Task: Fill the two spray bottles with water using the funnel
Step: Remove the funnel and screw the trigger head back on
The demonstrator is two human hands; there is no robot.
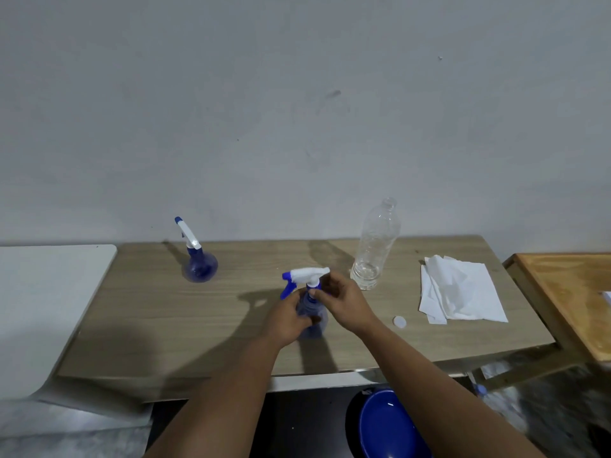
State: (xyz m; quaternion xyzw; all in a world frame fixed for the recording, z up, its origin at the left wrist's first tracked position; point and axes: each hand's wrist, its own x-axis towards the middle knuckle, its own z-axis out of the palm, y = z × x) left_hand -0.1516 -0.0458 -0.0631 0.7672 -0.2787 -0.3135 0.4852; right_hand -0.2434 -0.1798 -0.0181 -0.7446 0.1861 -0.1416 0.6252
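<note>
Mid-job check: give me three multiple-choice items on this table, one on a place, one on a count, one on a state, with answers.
1. Where does the white cap lie?
A. On the clear bottle
B. On the table between the hands and the tissues
C. On the floor

2. How many spray bottles are in view?
A. One
B. Two
C. Three

3. What state is the clear bottle in?
A. Upright, uncapped
B. Lying down
C. Capped

Answers: 1 B, it rests on the table left of the tissues. 2 B, the far spray bottle and the held spray bottle. 3 A, its mouth is open.
</note>
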